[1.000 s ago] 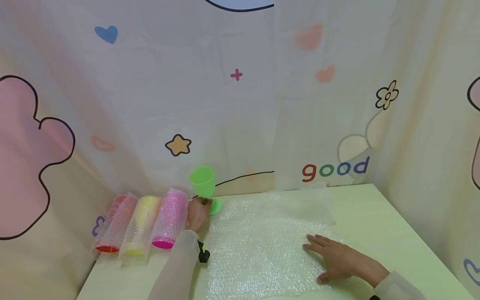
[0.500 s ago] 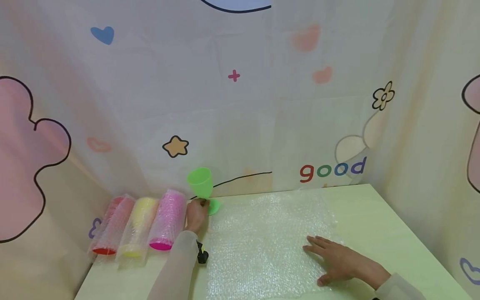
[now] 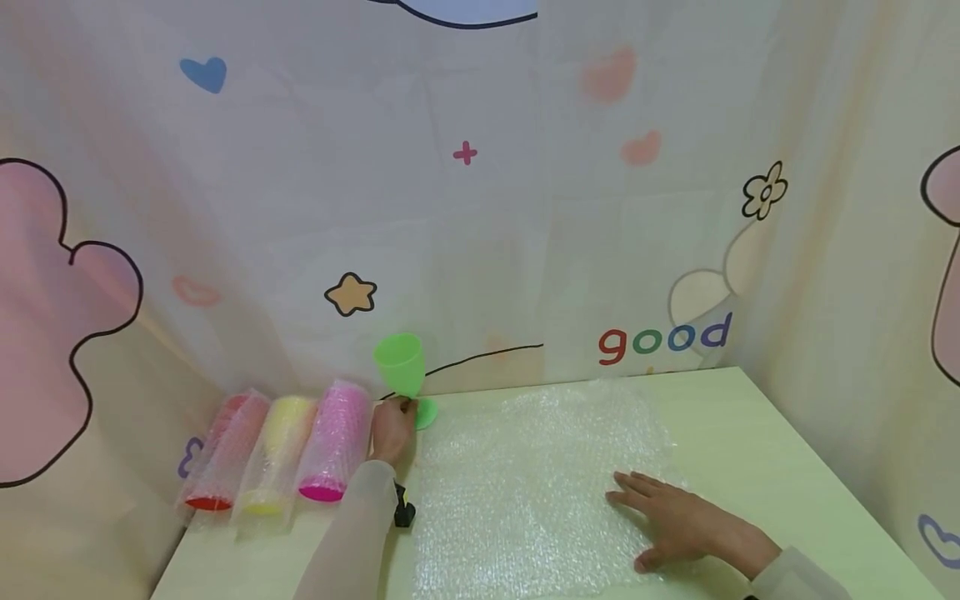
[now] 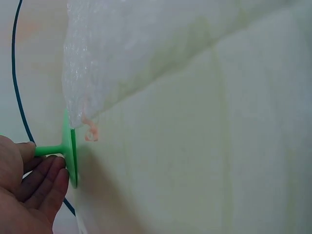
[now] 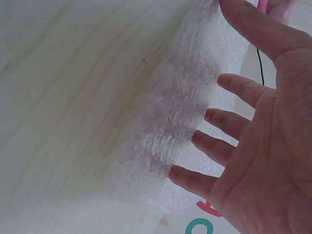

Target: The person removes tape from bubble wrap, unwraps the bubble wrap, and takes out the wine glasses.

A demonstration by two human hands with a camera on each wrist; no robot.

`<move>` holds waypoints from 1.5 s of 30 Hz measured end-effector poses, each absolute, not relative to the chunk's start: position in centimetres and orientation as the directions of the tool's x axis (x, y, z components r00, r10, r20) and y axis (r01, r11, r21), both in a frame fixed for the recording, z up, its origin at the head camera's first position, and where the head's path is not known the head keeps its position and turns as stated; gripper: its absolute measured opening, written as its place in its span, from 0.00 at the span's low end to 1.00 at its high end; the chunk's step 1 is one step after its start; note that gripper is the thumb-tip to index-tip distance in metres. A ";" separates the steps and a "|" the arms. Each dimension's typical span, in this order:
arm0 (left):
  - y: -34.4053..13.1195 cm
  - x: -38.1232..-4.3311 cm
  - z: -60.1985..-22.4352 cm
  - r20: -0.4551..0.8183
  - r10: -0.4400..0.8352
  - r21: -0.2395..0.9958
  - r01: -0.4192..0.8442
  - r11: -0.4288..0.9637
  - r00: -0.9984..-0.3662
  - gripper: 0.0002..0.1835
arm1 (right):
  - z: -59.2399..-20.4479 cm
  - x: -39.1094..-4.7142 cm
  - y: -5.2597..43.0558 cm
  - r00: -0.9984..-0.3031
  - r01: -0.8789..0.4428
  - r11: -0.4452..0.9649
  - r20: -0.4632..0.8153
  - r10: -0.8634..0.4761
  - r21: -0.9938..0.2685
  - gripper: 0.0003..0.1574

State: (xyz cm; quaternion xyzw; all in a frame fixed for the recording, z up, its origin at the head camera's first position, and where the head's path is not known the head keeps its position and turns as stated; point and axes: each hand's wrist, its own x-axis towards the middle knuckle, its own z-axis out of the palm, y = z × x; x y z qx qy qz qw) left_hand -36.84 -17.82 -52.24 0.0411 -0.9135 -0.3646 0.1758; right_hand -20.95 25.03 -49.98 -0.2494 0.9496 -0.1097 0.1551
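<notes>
My left hand [image 3: 393,431] pinches the stem of a bright green plastic goblet [image 3: 401,360] at the back of the table. Its cup stands upright above the fingers, and the round foot [image 4: 70,156] shows in the left wrist view. To the right of the goblet lies a flat sheet of clear bubble wrap [image 3: 525,500]. My right hand [image 3: 678,521] rests on the sheet's right side with fingers spread. In the right wrist view those fingertips [image 5: 183,178] touch the bubble wrap, and nothing is held.
At the left lie three bubble-wrapped objects side by side: a red one [image 3: 227,450], a yellow one [image 3: 279,450] and a pink one [image 3: 337,437]. A printed curtain [image 3: 480,233] hangs behind the pale table [image 3: 787,483] and along both sides.
The far part of the bubble wrap has settled flatter toward the back edge. Both hands keep about the same place, the left still on the goblet's stem. The view has shifted slightly.
</notes>
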 end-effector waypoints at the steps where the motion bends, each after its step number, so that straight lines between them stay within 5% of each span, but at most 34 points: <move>1: -17.8 -36.8 -52.3 0.287 -0.208 0.683 0.047 0.729 -0.935 0.11 | -50.0 -20.9 25.1 -0.827 -0.444 0.850 -0.236 -0.510 -0.282 0.59; 39: -18.4 -36.6 -52.4 0.262 -0.212 0.698 0.033 0.715 -0.941 0.09 | -50.4 -20.4 26.0 -0.832 -0.450 0.859 -0.233 -0.503 -0.246 0.58; 45: -17.8 -35.6 -51.9 0.265 -0.225 0.709 0.032 0.705 -0.938 0.17 | -50.7 -20.2 26.6 -0.838 -0.431 0.862 -0.237 -0.492 -0.267 0.59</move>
